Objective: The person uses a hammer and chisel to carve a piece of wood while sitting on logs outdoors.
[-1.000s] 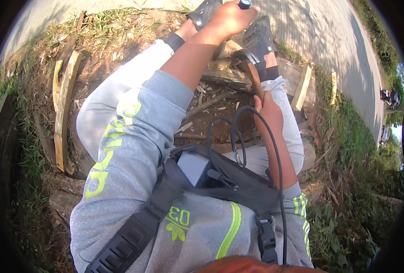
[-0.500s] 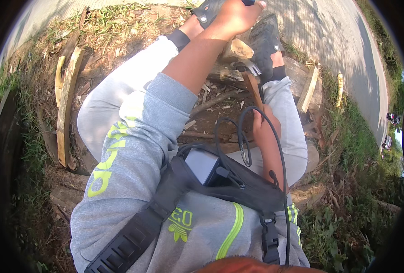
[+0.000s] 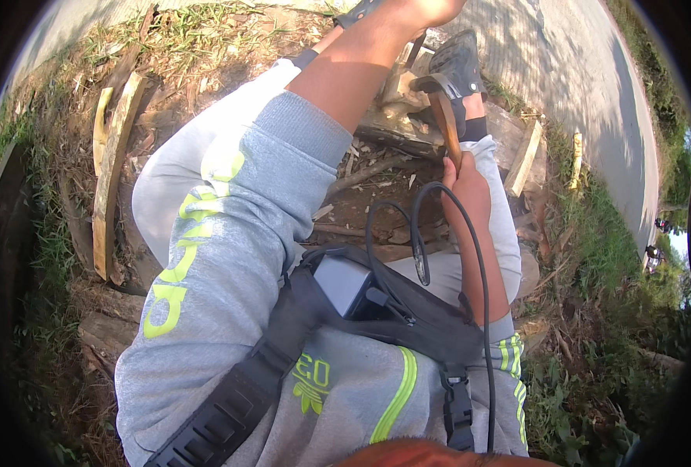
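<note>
My right hand [image 3: 467,185] is closed around the wooden handle [image 3: 447,124] of a striking tool. The tool's head rests near a pale chunk of wood [image 3: 396,92] between my feet. My left hand [image 3: 431,9] reaches far forward at the top edge, partly cut off. Its fingers are curled on a thin dark rod [image 3: 416,50] that runs down to the wood chunk. My right foot in a dark sandal [image 3: 458,61] stands beside the chunk. I wear a grey sweatshirt with yellow-green markings.
Split wooden slabs [image 3: 110,167] lie on the dirt at the left and a short plank [image 3: 524,159] at the right. Chips and sticks litter the ground [image 3: 361,175] between my legs. A black pouch with a cable [image 3: 415,241] hangs on my chest. A paved road [image 3: 587,86] runs at the upper right.
My left arm has stretched further forward, so its hand now sits at the top edge. The right hand keeps its grip on the handle, which has shifted slightly to the right.
</note>
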Motion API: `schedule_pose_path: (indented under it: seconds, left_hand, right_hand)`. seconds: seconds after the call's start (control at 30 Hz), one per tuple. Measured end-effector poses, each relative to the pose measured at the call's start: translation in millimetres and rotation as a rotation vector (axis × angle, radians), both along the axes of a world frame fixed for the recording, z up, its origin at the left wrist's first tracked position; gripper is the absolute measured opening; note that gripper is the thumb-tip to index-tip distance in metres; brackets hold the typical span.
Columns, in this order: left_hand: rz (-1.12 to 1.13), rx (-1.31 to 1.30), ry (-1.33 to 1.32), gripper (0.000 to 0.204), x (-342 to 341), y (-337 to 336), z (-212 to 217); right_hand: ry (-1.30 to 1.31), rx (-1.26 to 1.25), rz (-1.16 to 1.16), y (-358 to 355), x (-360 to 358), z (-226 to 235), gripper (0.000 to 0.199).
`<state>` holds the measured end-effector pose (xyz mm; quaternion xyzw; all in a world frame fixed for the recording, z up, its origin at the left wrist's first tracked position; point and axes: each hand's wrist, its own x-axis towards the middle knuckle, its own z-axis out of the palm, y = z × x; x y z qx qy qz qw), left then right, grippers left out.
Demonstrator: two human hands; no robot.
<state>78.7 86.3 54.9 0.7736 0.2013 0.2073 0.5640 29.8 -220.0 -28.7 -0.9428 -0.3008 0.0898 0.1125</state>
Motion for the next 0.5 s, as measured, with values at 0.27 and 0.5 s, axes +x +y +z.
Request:
schedule_pose_path:
  seconds: [0.27, 0.5]
  left_hand:
    - [0.104, -0.017, 0.031, 0.048, -0.8, -12.9, -41.6]
    - [0.159, -0.040, -0.034, 0.043, -27.0, -23.5, -29.1]
  right_hand:
    - [0.102, -0.008, -0.066, 7.0, -11.1, 10.5, 0.030]
    - [0.066, 0.040, -0.049, 6.6, -9.3, 4.3, 0.030]
